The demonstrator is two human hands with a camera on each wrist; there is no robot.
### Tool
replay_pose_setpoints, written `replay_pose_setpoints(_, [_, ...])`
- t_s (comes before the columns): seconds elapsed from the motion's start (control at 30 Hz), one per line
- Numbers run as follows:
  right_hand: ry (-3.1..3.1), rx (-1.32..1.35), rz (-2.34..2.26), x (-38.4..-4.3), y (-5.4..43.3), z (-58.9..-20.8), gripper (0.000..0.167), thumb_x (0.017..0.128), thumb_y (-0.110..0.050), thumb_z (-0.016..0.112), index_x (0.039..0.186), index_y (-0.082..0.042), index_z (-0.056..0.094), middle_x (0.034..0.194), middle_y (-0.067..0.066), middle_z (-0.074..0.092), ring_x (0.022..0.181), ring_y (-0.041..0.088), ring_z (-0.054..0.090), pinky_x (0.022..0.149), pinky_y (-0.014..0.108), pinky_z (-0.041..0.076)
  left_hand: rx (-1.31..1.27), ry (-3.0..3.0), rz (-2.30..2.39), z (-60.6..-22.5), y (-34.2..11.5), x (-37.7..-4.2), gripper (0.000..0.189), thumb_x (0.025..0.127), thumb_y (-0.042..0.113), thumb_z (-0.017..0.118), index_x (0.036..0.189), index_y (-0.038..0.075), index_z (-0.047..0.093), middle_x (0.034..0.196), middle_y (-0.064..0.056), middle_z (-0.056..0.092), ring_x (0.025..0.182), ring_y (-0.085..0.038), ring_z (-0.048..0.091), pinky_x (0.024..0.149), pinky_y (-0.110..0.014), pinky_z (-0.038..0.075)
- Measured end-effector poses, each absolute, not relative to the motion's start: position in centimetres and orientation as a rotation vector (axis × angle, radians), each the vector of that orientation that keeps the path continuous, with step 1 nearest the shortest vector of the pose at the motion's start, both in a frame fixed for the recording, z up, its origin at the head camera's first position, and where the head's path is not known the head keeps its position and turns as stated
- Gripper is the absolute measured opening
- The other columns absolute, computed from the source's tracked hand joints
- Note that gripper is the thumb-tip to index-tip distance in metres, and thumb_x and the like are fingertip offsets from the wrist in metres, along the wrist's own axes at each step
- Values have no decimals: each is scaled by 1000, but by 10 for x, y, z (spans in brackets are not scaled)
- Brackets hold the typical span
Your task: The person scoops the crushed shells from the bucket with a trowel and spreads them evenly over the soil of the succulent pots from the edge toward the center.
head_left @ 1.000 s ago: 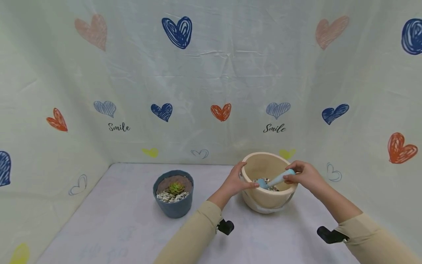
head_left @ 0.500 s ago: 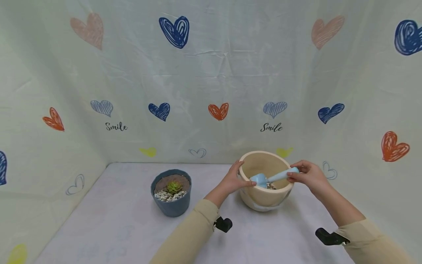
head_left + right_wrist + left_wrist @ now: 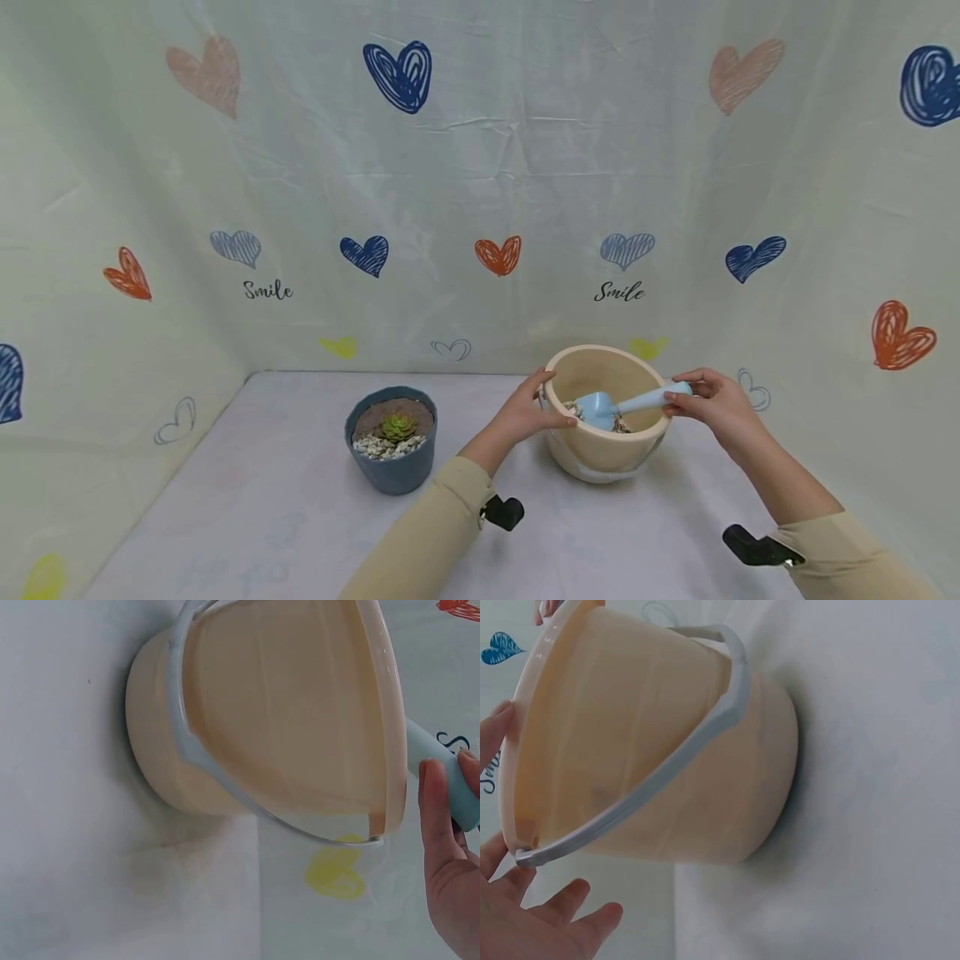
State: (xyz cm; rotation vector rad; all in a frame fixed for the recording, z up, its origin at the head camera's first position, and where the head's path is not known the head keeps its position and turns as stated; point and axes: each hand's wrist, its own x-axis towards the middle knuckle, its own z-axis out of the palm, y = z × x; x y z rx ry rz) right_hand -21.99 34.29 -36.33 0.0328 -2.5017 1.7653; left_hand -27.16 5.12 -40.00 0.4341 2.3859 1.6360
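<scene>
A cream bucket (image 3: 600, 454) with a grey handle (image 3: 682, 761) stands on the table to the right, a layer of small pebbles (image 3: 621, 425) inside. My left hand (image 3: 521, 417) holds the bucket's rim at its left side, thumb on the near edge and fingers toward the far edge. With thumb and fingertips, my right hand (image 3: 716, 404) pinches the end of a light blue toy shovel (image 3: 597, 410). The shovel's blade lies low in the bucket over the pebbles, and its handle leans across the right rim. Most of the shovel is hidden behind the bucket wall in the right wrist view.
Left of the bucket stands a blue-grey pot (image 3: 393, 475) holding a green succulent (image 3: 397, 427), brown soil and white pebbles. A white cloth covers the table (image 3: 255, 500). Behind it hangs a pale curtain (image 3: 450, 183) printed with hearts.
My right hand has drawn the shovel up and to the right, so more of its blade shows above the pebbles. My left hand stays on the bucket's rim.
</scene>
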Motion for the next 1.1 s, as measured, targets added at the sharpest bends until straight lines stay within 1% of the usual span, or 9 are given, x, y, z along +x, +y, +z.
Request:
replay_pose_setpoints(0.17, [-2481,64,1773,-219,347,-359,49,94,-10,65,128,16,42,103,6,65,82,13,70,78,25,56,429,2388,1661,-398,48,-270,85,75,22,86,148,15,43,158,-4,28,135,-34,39,104,-49,40])
replay_pose_setpoints(0.3, [-2472,69,1781,-219,348,-356,48,95,-10,65,128,16,42,102,3,64,82,12,70,78,27,56,397,2414,1658,-397,46,-269,82,74,22,87,145,16,46,155,-7,34,130,-35,45,98,-46,46])
replay_pose_setpoints(0.4, [-2463,77,1779,-219,349,-354,45,95,-9,64,127,16,42,100,1,64,82,11,70,78,28,56,379,2442,1645,-397,45,-269,79,74,23,87,144,17,49,151,-8,38,126,-33,50,93,-42,50])
replay_pose_setpoints(0.5, [-2455,78,1771,-219,351,-351,46,96,-10,63,127,15,42,99,-2,64,82,10,69,78,26,56,372,2464,1640,-396,43,-269,75,75,23,86,141,18,51,149,-8,42,123,-31,53,88,-39,53])
replay_pose_setpoints(0.63, [-2438,64,1771,-218,351,-348,47,95,-13,64,127,14,42,96,-6,64,81,10,70,77,24,56,383,2478,1663,-394,38,-269,69,77,21,85,139,18,55,146,-7,46,119,-32,56,86,-38,54])
replay_pose_setpoints(0.77, [-2349,86,1871,-218,352,-344,35,94,-9,65,119,10,48,91,-7,66,79,11,71,75,24,56,402,2470,1706,-392,33,-270,64,78,18,84,136,15,57,140,-8,53,118,-35,56,87,-41,53])
replay_pose_setpoints(0.87, [-2274,117,1950,-217,352,-340,25,94,-4,64,113,5,50,88,-5,67,77,12,71,74,24,56,410,2463,1731,-389,29,-270,63,78,16,83,135,12,57,135,-10,56,118,-37,56,88,-43,52])
replay_pose_setpoints(0.97, [-2247,137,1970,-218,350,-337,22,94,-4,64,110,3,51,87,-4,67,76,11,70,73,23,56,407,2467,1730,-386,23,-270,63,79,16,83,136,13,57,133,-11,57,117,-36,56,88,-43,52])
replay_pose_setpoints(1.1, [-2241,143,1969,-219,343,-332,24,93,-3,65,111,3,51,87,-4,67,76,11,71,73,23,56,402,2489,1704,-380,13,-268,62,81,19,82,137,16,56,133,-9,57,118,-33,56,89,-43,52])
